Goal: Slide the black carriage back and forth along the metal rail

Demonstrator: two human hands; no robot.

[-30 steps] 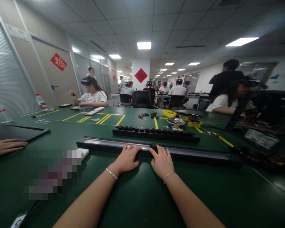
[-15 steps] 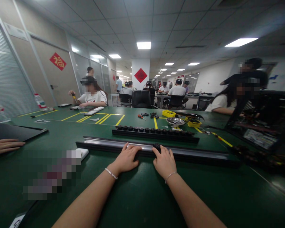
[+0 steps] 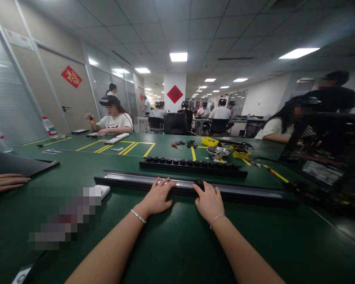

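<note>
A long black rail [image 3: 248,193] with a shiny grey channel lies across the table in front of me. My left hand [image 3: 157,196] grips its near side around the middle, the fingers hooked over into the channel and the thumb low by the front edge. To the right, my right hand [image 3: 209,201] has its thumb and fingers closed around a small black round part [image 3: 199,183] sitting at the channel. The part's lower side is hidden. Behind the rail stands a second black rail [image 3: 192,169], topped with a row of several similar black round parts.
Yellow bins [image 3: 210,141], a metal bowl [image 3: 218,151] and a screwdriver [image 3: 175,146] sit farther back. At right stands a dark open-frame case [image 3: 325,157] with wires. Another person's hand [image 3: 8,183] rests at far left, near a white-ended object [image 3: 105,190], partly blurred out.
My right hand has shifted slightly to the right along the rail, and the small black part has moved with it. My left hand stays in place.
</note>
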